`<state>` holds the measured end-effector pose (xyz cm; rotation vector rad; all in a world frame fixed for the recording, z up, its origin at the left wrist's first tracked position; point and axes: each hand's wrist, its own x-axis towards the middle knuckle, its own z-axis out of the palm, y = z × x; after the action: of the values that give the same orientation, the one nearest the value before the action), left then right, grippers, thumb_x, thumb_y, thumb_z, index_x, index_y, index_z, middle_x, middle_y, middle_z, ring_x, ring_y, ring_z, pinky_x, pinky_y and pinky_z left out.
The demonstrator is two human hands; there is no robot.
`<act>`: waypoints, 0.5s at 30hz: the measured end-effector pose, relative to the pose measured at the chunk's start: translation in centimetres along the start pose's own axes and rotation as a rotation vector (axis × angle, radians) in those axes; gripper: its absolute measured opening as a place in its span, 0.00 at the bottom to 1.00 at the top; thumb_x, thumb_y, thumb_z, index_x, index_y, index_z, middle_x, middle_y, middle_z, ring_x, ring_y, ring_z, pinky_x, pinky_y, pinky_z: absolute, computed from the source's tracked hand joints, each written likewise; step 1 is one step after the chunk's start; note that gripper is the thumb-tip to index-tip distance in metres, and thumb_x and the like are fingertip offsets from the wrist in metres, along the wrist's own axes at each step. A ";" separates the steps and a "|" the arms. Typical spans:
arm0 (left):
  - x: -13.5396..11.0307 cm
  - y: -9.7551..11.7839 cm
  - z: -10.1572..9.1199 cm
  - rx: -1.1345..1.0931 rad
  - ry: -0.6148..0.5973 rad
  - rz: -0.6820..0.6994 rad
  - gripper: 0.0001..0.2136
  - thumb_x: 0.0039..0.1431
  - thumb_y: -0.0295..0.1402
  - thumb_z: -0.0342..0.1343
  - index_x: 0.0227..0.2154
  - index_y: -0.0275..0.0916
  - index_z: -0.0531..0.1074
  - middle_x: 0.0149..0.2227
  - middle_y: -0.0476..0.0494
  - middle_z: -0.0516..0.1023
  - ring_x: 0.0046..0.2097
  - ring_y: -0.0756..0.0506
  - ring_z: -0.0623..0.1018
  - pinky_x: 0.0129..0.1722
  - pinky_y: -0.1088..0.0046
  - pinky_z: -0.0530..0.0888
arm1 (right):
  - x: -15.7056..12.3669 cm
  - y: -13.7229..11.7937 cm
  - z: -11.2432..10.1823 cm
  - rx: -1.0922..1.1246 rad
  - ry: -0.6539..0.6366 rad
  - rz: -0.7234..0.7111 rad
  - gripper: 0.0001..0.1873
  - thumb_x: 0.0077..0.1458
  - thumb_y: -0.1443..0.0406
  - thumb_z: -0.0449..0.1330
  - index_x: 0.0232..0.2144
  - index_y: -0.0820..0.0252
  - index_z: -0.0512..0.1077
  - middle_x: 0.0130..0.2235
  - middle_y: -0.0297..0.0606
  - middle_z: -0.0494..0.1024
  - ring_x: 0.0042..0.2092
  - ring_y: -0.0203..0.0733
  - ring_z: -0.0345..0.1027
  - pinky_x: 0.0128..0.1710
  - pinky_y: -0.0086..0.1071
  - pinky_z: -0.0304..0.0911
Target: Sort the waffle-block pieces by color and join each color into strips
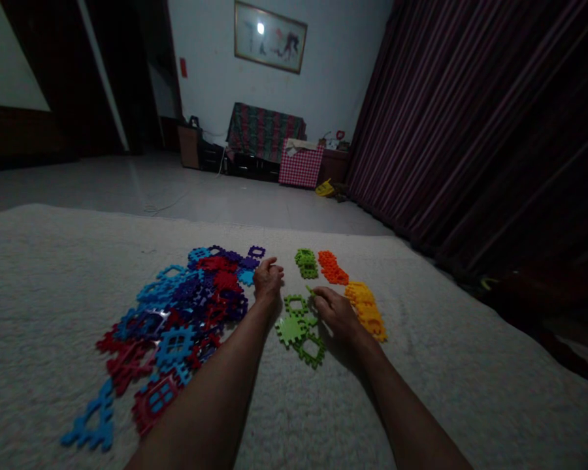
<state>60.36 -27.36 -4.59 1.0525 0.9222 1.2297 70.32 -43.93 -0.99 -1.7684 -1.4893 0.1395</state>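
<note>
Pale blanket [441, 365] underneath everything. Biggest thing on it: mixed heap [191, 294] at left, toothed plastic pieces in red, purple and blue, overlapping, colours jumbled. One blue triangular piece [108, 421] lies just apart at the near left edge.

Right of the heap, single-colour groups. Loose green pieces [291, 330] in the middle, overlapping unevenly, not neatly stacked. Yellow stack [366, 310] to the right, well lined up. Orange row [330, 266] farther off, pieces leaning in a line. Far green stack [308, 262] just left of the orange.

My reading: part done. Yellow and orange look gathered, green only partly so; red, purple and blue not yet separated.

Right hand [336, 313] between loose greens and yellow stack, thumb and fingers pinched together on a small green piece [310, 289], seen nearly edge-on; its shape I can't make out. Left hand [268, 277] at the heap's right edge, fingers loosely curled and parted, nothing visible in them, a light-blue piece [247, 277] just beside; contact unclear.
</note>
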 end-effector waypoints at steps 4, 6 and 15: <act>0.3 -0.3 0.0 0.021 -0.003 -0.002 0.20 0.46 0.27 0.50 0.44 0.35 0.74 0.29 0.45 0.76 0.27 0.50 0.76 0.21 0.79 0.70 | 0.3 -0.1 1.1 -0.208 0.058 0.044 0.18 0.62 0.62 0.43 0.25 0.57 0.66 0.24 0.34 0.69 0.28 0.38 0.62 0.30 0.30 0.54; 0.4 -0.7 0.0 0.012 -0.001 0.016 0.20 0.46 0.27 0.50 0.44 0.36 0.74 0.29 0.46 0.76 0.27 0.50 0.76 0.21 0.79 0.70 | 0.5 0.1 1.3 -0.278 0.097 0.104 0.18 0.63 0.63 0.42 0.24 0.56 0.65 0.23 0.33 0.67 0.26 0.37 0.59 0.29 0.30 0.51; 0.3 -0.7 0.2 0.008 -0.001 0.007 0.20 0.47 0.28 0.50 0.45 0.36 0.74 0.30 0.45 0.76 0.27 0.50 0.76 0.22 0.78 0.70 | 0.7 1.0 1.5 -0.522 0.189 0.263 0.16 0.62 0.64 0.49 0.44 0.67 0.72 0.43 0.52 0.75 0.43 0.48 0.69 0.43 0.34 0.61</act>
<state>60.74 -27.12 -5.26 1.0640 0.9239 1.2321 70.50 -42.56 -2.34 -2.3171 -1.2189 -0.3050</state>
